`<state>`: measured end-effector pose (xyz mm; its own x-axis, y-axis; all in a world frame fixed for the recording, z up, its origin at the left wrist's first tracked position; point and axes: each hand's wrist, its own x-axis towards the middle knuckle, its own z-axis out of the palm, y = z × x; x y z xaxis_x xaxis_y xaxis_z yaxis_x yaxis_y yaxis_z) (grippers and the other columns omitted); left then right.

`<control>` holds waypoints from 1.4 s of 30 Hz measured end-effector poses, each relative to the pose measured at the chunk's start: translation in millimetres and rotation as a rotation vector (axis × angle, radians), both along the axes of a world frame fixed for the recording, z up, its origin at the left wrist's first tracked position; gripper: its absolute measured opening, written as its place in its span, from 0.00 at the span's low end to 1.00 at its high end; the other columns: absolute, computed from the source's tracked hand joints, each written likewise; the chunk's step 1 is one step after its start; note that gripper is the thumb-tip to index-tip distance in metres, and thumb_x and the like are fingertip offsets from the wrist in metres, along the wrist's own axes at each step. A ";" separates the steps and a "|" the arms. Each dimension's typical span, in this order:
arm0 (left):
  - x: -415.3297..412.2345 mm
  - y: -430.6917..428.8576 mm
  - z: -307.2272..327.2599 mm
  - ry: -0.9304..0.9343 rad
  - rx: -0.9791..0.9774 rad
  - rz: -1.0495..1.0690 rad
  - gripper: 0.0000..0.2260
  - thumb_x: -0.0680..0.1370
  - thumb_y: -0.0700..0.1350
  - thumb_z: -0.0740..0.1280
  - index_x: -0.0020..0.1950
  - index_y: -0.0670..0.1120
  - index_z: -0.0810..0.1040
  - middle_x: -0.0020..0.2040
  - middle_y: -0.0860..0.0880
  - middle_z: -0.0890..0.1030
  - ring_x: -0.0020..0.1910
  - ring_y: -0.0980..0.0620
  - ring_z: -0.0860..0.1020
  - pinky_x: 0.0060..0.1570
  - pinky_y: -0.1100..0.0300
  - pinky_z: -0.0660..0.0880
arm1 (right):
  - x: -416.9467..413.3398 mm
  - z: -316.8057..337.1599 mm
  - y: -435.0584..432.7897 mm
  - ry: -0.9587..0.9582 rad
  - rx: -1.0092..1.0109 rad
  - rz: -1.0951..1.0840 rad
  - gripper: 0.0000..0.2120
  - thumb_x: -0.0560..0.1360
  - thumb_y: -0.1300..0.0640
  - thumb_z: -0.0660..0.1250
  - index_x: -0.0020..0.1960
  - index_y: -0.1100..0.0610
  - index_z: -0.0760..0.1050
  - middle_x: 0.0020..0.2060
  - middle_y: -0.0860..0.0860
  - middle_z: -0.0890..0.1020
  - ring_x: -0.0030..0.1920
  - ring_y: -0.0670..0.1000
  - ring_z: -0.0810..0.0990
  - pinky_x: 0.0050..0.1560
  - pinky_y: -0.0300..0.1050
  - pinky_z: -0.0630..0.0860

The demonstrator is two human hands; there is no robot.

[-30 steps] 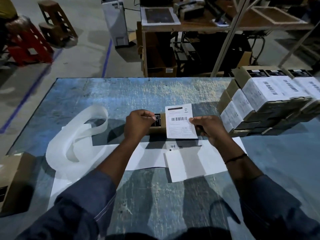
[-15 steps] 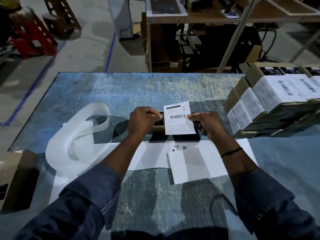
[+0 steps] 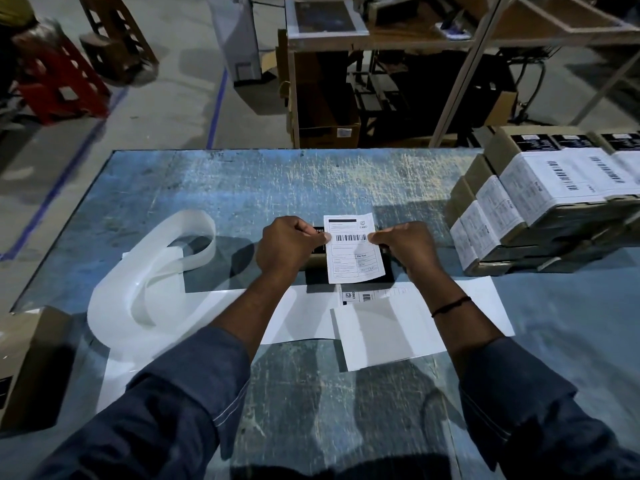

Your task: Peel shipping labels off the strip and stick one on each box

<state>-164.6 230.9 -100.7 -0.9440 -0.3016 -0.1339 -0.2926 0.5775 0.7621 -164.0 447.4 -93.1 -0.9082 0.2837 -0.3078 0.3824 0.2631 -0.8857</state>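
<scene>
A white shipping label (image 3: 353,252) with a barcode hangs over a small brown box (image 3: 313,263) at the middle of the blue table (image 3: 242,188). My left hand (image 3: 289,245) pinches the label's left edge. My right hand (image 3: 405,245) pinches its right edge. The box is mostly hidden under the label and both hands. The label strip (image 3: 388,323) lies flat just in front of the box, with another printed label (image 3: 367,295) on it. Its bare backing (image 3: 145,289) curls in a loop to the left.
Stacked boxes (image 3: 540,209) with labels on them fill the table's right side. Another brown box (image 3: 31,362) sits at the left front edge. Shelving (image 3: 398,64) and red stools (image 3: 59,84) stand on the floor beyond the table.
Both hands have lowered the label a little toward the box; its lower edge now covers more of the box front. My head has shifted slightly forward.
</scene>
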 end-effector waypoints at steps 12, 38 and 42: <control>1.0 -0.9 1.7 -0.015 0.005 -0.035 0.15 0.68 0.59 0.81 0.39 0.51 0.82 0.36 0.58 0.83 0.38 0.59 0.81 0.39 0.60 0.77 | -1.2 5.4 -7.6 -0.055 0.414 0.066 0.16 0.65 0.50 0.77 0.33 0.60 0.76 0.31 0.53 0.82 0.33 0.53 0.82 0.31 0.41 0.70; 0.0 2.5 -3.5 0.068 -0.240 -0.110 0.12 0.72 0.59 0.77 0.38 0.54 0.79 0.41 0.58 0.83 0.47 0.53 0.81 0.48 0.54 0.76 | 29.7 -23.5 -11.4 0.253 1.032 0.642 0.30 0.86 0.44 0.43 0.83 0.60 0.52 0.83 0.55 0.54 0.83 0.55 0.47 0.81 0.61 0.43; 5.0 8.1 -8.9 0.344 -0.586 -0.370 0.07 0.80 0.53 0.69 0.57 0.60 0.81 0.60 0.59 0.80 0.64 0.47 0.70 0.56 0.49 0.58 | 18.5 -26.5 -20.2 0.481 1.047 0.792 0.25 0.83 0.58 0.55 0.80 0.60 0.61 0.79 0.58 0.65 0.80 0.58 0.60 0.81 0.59 0.51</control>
